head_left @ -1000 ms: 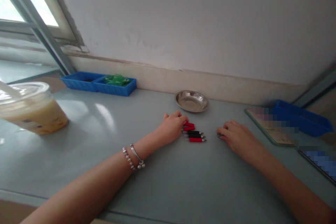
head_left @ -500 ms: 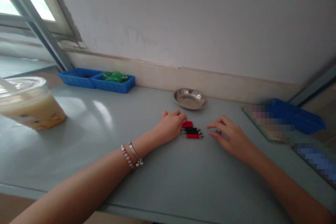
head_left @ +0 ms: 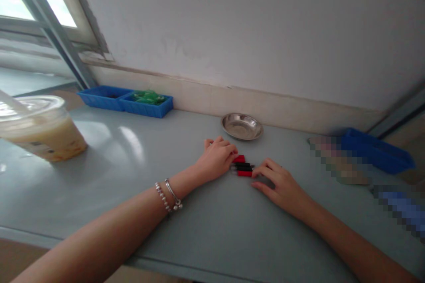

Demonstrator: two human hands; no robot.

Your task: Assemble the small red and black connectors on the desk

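Several short red and black pieces with metal ends lie side by side in a row on the grey table; their exact kind is too small to tell. At the far end of the row, the curled fingers of my left hand [head_left: 217,159] close on the left end of a red piece [head_left: 241,158]. Black pieces [head_left: 243,166] lie in the middle, and another red piece [head_left: 245,174] is nearest me. My right hand [head_left: 277,183] is at the row's right end, thumb and fingers apart, its fingertips by the near red piece.
Behind the row stands a shallow metal dish [head_left: 241,127]. A blue two-part tray [head_left: 146,108] with green items sits at the back left, and a plastic drink cup [head_left: 43,130] at the left. At the right are another blue tray [head_left: 378,150] and blurred-out flat items [head_left: 341,163].
My right hand has moved left and toward me, up to the metal tips of the row. My left hand stays at the far red piece. The view has shifted slightly.
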